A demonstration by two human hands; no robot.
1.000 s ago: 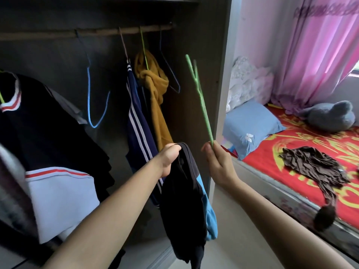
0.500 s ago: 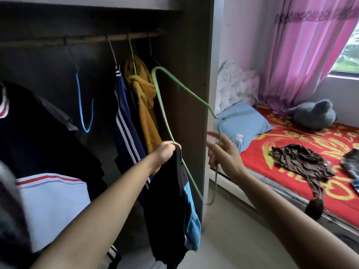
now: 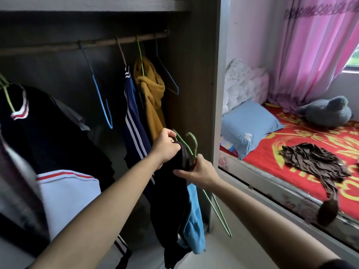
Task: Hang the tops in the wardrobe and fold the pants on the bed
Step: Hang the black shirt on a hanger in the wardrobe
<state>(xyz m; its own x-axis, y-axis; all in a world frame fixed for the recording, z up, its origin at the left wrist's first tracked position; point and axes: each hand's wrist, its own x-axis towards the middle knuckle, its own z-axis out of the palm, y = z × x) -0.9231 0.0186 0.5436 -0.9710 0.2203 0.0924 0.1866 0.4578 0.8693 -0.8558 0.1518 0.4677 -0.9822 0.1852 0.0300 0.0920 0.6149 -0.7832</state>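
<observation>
Before the wardrobe (image 3: 196, 78), left hand (image 3: 165, 147) grips a black top (image 3: 172, 197); right hand (image 3: 198, 171) clasps its collar and a green hanger (image 3: 215, 206).

pink curtain (image 3: 310, 55), blue pillow (image 3: 250, 127), grey plush (image 3: 326, 111)

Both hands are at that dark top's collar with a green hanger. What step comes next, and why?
Probably slip one arm of the green hanger into the neck of the dark top. The left hand grips the collar, the right hand holds the hanger beside it, and its frame hangs outside the fabric, so the top cannot go on the rail yet.
</observation>
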